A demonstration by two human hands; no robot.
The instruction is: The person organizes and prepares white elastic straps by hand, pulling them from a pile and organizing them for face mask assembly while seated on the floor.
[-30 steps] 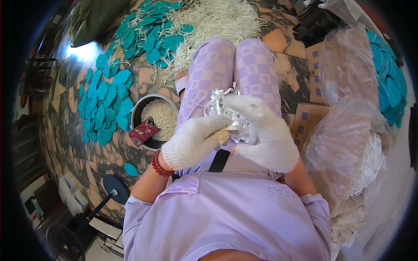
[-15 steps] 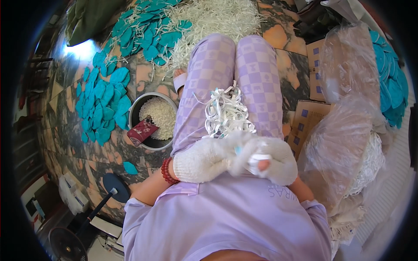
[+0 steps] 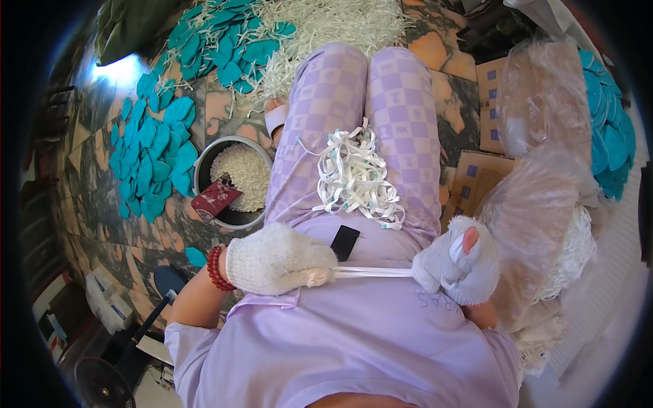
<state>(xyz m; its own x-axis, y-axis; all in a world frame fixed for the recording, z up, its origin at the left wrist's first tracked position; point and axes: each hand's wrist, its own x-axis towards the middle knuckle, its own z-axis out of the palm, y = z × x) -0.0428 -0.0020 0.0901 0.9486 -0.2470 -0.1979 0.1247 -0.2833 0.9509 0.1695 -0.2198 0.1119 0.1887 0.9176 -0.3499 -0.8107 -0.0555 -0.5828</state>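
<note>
Both of my hands wear white knit gloves with open fingertips. My left hand (image 3: 279,260) and my right hand (image 3: 457,266) are held apart in front of my belly, pinching the two ends of a white strap (image 3: 373,272) stretched tight between them. A loose heap of white straps (image 3: 355,177) with bluish ends lies on my lap, on lilac checked trousers. A small black rectangular thing (image 3: 345,242) rests on my lap just below the heap.
A metal bowl (image 3: 203,166) of white bits with a dark red packet stands left of my knee. Teal foam pieces (image 3: 153,146) and white shreds (image 3: 326,24) cover the floor ahead. Clear plastic bags (image 3: 544,197) and cardboard boxes (image 3: 479,177) crowd my right.
My hands came down from the strap heap to my belly, met, then drew apart sideways, pulling one strap taut between them.
</note>
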